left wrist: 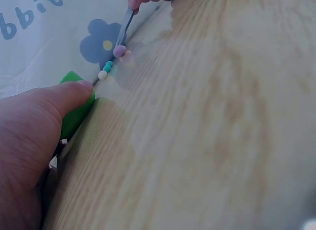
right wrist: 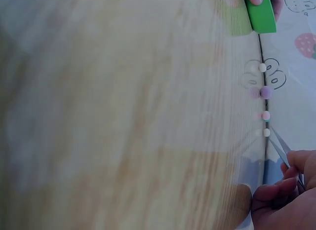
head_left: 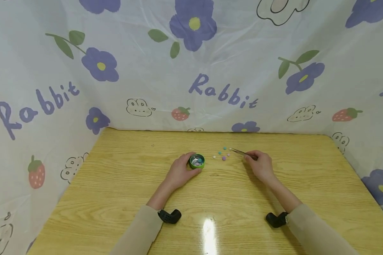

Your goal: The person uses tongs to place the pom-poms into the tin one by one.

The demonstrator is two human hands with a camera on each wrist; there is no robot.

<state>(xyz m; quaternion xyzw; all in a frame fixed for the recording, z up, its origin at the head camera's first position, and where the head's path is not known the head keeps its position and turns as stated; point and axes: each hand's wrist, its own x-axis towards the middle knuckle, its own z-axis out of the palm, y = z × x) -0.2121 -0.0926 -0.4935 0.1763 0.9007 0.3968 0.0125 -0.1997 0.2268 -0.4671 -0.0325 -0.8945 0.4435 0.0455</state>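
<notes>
My left hand (head_left: 179,172) holds a small round green tin (head_left: 198,167) on the table, thumb on the near side and fingers round the far side. Inside the tin lie a blue bead (head_left: 199,160) and paler ones. My right hand (head_left: 260,166) grips metal tweezers (head_left: 238,152), their tips pointing left at a white bead (head_left: 231,149). In the right wrist view the tips reach that white bead (right wrist: 266,133) on the tabletop; I cannot tell whether they pinch it. Between tin and tweezers lie a purple bead (head_left: 224,158), a pink bead (head_left: 228,154), two blue beads and another white bead (head_left: 214,157).
The wooden table (head_left: 131,152) runs back to a hanging cloth (head_left: 156,78) printed with flowers, rabbits and strawberries, which also covers both sides. Each wrist wears a black camera mount (head_left: 170,216) beside a beige sleeve. A light reflection shines on the near tabletop.
</notes>
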